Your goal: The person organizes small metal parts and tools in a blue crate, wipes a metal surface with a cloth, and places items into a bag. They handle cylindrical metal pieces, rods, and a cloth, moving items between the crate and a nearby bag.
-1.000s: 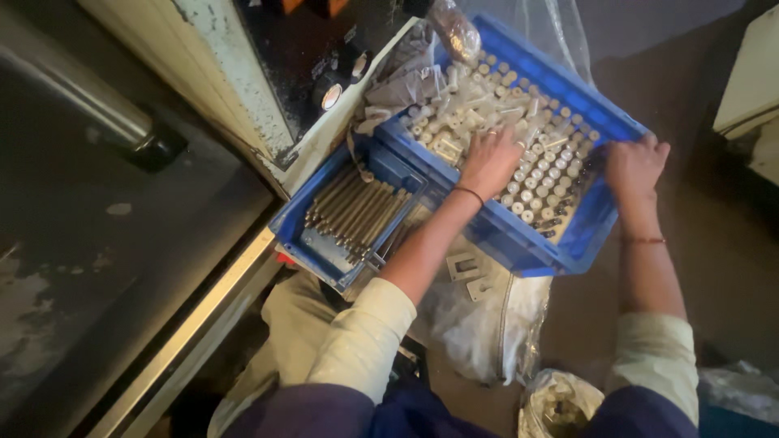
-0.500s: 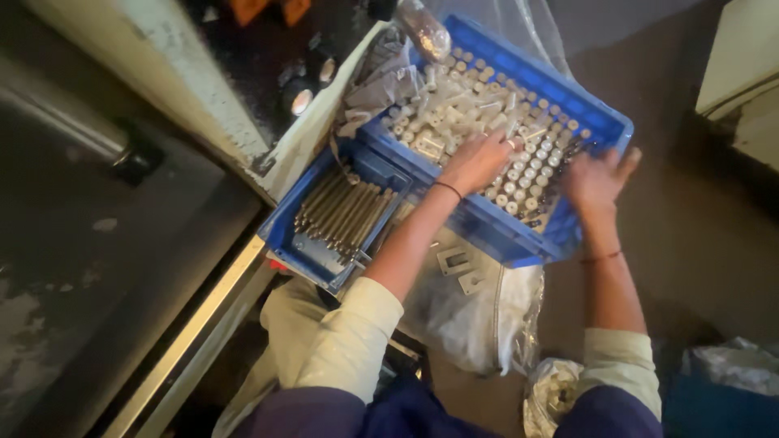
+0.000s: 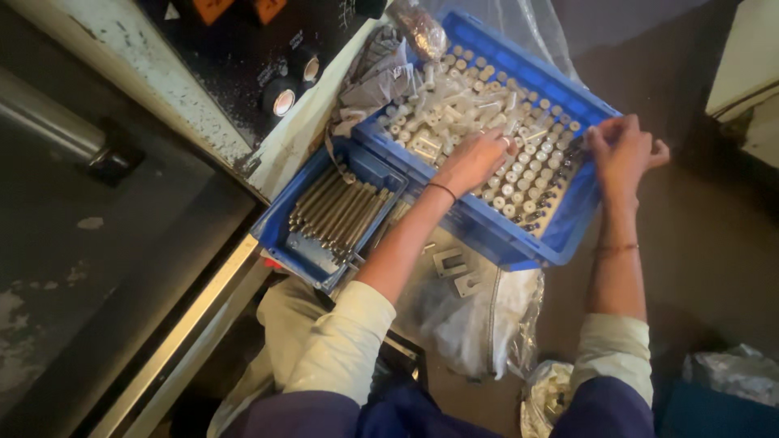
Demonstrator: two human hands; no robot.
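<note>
Head view: we look down past our own sleeves at two blue crates beside a grimy machine.
Machine [image 3: 122, 203]: dark metal body with a pale, chipped edge and round knobs [image 3: 280, 101] on a black panel; it fills the left side.
Big crate [image 3: 580, 215]: blue plastic, tilted across the middle, resting on clear plastic bags [image 3: 479, 316] over a dusty dark floor [image 3: 714, 235].
Small crate [image 3: 284, 243]: blue, just left of the big one, holding long metal rods [image 3: 337, 211] laid side by side.
Small parts [image 3: 495, 113]: many pale short cylinders, some standing in rows, some loose, all inside the big crate.
Handling: we judge each part light, stiff and smooth, likely to roll or slip; pinching one by its sides between fingertips looks best. The full crate is probably heavy, so its rim is the place to grip.
Left hand [image 3: 475, 162]: fingers curled down onto the parts near the crate's middle; we cannot tell whether it has one pinched.
Right hand [image 3: 621, 150]: at the crate's right rim, fingers bent together over the edge; what it grips, if anything, is hidden.
</note>
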